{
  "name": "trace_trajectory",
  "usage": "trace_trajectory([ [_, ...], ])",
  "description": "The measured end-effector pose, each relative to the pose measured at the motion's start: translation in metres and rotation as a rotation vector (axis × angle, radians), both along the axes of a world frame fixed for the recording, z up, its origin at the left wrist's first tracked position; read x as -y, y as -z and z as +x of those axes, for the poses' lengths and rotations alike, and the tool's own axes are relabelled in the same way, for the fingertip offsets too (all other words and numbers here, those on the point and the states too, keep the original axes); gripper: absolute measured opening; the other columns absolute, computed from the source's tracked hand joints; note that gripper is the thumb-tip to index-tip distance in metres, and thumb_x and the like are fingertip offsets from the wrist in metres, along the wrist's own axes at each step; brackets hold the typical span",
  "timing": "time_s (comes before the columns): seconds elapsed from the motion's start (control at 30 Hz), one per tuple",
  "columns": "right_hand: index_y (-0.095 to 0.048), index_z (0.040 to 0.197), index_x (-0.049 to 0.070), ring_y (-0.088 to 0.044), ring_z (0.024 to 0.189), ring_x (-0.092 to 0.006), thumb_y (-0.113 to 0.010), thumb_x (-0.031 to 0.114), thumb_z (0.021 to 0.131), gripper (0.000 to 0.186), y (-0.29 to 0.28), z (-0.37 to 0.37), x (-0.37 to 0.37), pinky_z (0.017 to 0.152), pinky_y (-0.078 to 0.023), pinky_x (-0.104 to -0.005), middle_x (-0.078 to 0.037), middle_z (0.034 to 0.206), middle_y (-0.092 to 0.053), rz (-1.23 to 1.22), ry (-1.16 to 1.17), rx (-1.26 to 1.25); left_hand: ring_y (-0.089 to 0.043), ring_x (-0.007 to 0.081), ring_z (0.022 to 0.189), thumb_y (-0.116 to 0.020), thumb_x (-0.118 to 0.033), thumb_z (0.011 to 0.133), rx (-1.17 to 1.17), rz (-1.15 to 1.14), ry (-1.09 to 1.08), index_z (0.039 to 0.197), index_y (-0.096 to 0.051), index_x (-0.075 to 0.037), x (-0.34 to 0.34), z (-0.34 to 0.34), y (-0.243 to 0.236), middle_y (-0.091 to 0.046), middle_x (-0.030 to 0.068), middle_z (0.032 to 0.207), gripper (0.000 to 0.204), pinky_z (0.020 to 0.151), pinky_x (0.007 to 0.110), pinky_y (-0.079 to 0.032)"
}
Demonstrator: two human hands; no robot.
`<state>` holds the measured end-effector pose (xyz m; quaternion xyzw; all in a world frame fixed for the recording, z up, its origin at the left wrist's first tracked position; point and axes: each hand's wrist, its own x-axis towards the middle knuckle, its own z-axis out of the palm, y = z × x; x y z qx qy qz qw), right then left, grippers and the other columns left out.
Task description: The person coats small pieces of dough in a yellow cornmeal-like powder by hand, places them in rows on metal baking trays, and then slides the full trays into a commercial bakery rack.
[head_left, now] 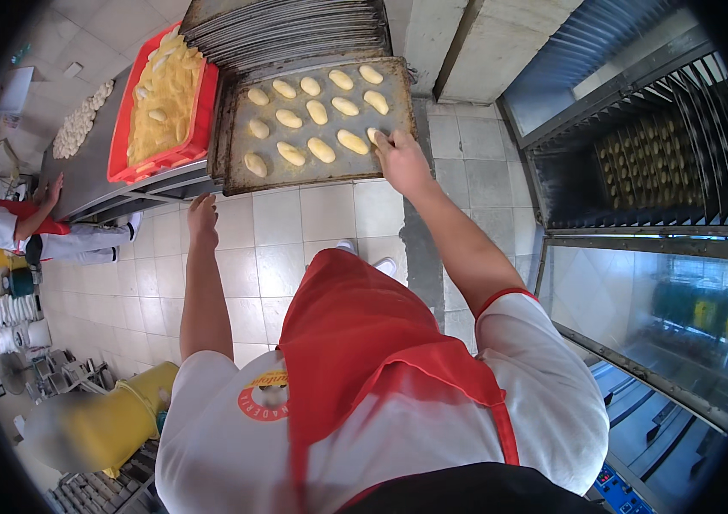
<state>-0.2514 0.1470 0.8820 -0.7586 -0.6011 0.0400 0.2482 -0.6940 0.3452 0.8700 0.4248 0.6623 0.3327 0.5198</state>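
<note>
A dark metal baking tray (244,103) carries rows of pale, oval dough pieces (317,111). At its front right corner my right hand (404,163) reaches over the rim, fingers closed around one dough piece (373,135) that is partly hidden by them. My left hand (203,219) hangs just off the tray's front left corner, fingers loosely bent and nothing visible in it. Left of the tray stands a red plastic crate (208,107), heaped with more dough pieces coated in yellowish crumbs (163,94).
Stacked trays (295,30) lie behind. The steel table (94,167) extends left, with small dough lumps (81,120) on it. A co-worker (30,223) stands at far left. To my right, an open rack cabinet (638,163) with its glass door (638,291) holds loaded trays.
</note>
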Motion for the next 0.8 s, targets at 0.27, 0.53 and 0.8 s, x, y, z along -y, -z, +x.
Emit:
trace_trajectory([
  [0.27,-0.062,0.139,0.006,-0.060,0.113,-0.0297,-0.070,0.031,0.098,0.048,0.018,0.007,0.016,0.092,-0.050,-0.0424,-0.013,0.125,-0.061,0.251,0.538,-0.148,-0.063,0.0273,0.114,-0.063,-0.005,0.098,0.453,-0.164,0.025,0.139,-0.057,0.003,-0.024,0.016,0.007,-0.063,0.0135,0.127,0.042,0.108,0.044,-0.052],
  [0.53,-0.059,0.131,0.011,-0.061,0.102,-0.0221,-0.064,0.030,0.105,0.033,0.001,0.020,0.071,0.078,-0.050,-0.0356,-0.008,0.120,-0.063,0.430,0.614,-1.812,-0.055,0.0227,0.134,-0.055,0.001,0.094,0.326,0.067,0.879,0.152,-0.048,0.003,0.027,0.014,-0.021,-0.057,0.0106,0.146,0.059,0.113,0.038,-0.044],
  [0.8,-0.063,0.119,0.008,-0.062,0.094,-0.0195,-0.067,0.021,0.104,0.021,-0.011,-0.053,0.102,0.078,-0.054,-0.0351,-0.007,0.110,-0.066,0.805,0.616,-1.638,-0.055,0.0212,0.134,-0.055,0.011,0.092,0.756,-0.057,0.876,0.158,-0.040,0.003,0.031,0.037,0.004,-0.055,0.0118,0.150,0.068,0.116,0.037,-0.041],
])
